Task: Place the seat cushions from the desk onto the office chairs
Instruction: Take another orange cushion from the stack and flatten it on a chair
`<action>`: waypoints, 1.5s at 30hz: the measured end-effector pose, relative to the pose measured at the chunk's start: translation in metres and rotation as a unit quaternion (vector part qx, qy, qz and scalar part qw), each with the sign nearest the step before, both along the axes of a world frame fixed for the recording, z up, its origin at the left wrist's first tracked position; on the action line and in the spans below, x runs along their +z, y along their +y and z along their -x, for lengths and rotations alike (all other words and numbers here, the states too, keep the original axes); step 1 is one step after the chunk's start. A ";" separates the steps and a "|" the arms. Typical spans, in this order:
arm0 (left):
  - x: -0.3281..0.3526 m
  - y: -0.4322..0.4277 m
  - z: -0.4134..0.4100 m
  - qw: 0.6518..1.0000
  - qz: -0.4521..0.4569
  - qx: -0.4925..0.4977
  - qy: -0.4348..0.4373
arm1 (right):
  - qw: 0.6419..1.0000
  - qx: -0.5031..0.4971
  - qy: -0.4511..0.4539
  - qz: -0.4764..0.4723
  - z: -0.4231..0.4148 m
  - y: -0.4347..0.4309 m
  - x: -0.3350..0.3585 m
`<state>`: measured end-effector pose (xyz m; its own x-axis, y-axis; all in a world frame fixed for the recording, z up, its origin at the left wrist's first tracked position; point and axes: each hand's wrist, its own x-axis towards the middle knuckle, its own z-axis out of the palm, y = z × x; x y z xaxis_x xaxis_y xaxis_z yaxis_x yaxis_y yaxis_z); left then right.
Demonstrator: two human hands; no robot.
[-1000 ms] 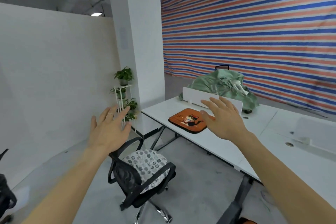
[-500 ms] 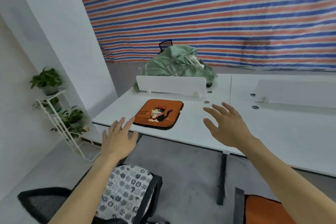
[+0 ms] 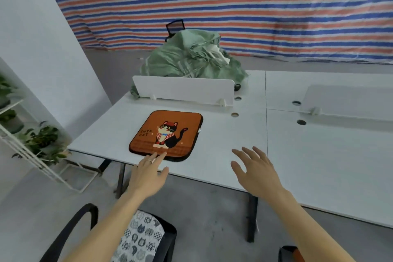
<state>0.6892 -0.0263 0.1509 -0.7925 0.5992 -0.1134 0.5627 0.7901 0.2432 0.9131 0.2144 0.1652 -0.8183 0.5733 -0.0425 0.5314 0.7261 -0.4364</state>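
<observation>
I have closed in on the desk [image 3: 234, 151], so my left hand [image 3: 146, 174], fingers spread, now reaches the near edge of the orange cushion [image 3: 165, 132] lying on it, my right hand [image 3: 255, 170] spread and empty alongside, ready to lift.

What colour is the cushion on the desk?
The cushion is orange with a dark border and a cartoon cat; head view.

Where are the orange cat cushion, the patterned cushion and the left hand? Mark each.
orange cat cushion [image 3: 167, 135], head view, on the cat print at its middle.
patterned cushion [image 3: 142, 238], head view, on its printed top.
left hand [image 3: 146, 176], head view, on its back.
</observation>
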 end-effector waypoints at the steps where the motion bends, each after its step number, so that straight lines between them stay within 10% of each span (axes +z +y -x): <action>1: -0.011 0.005 0.008 1.000 0.010 0.000 -0.007 | 1.000 -0.001 -0.012 0.011 0.009 0.005 -0.008; 18: -0.179 0.138 0.164 0.982 0.116 -0.016 -0.145 | 0.962 -0.055 -0.234 0.127 0.160 0.124 -0.188; 45: -0.246 0.203 0.208 0.947 0.312 -0.080 -0.012 | 0.961 -0.101 -0.255 0.035 0.192 0.166 -0.292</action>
<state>0.4810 0.1769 -0.0948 -0.6900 0.5223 -0.5011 0.6876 0.6892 -0.2285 0.7211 0.3800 -0.1270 -0.5536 0.6992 -0.4524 0.8160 0.5641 -0.1266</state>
